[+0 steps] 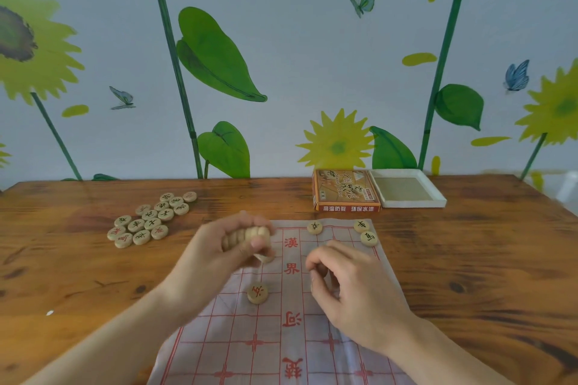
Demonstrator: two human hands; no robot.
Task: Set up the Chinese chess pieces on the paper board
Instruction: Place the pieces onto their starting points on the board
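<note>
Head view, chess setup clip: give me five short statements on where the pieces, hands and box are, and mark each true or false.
1. The left hand holds a stack of pieces. True.
2. The loose pile of pieces lies on the paper board. False: it lies on the wooden table, left of the board.
3. Three pieces sit near the board's far right corner. True.
4. The white tray beside the printed box lid is full of pieces. False: it looks empty.
5. The right hand rests on the table beside the box. False: it is over the board, fingers curled; whether it holds a piece is unclear.
</note>
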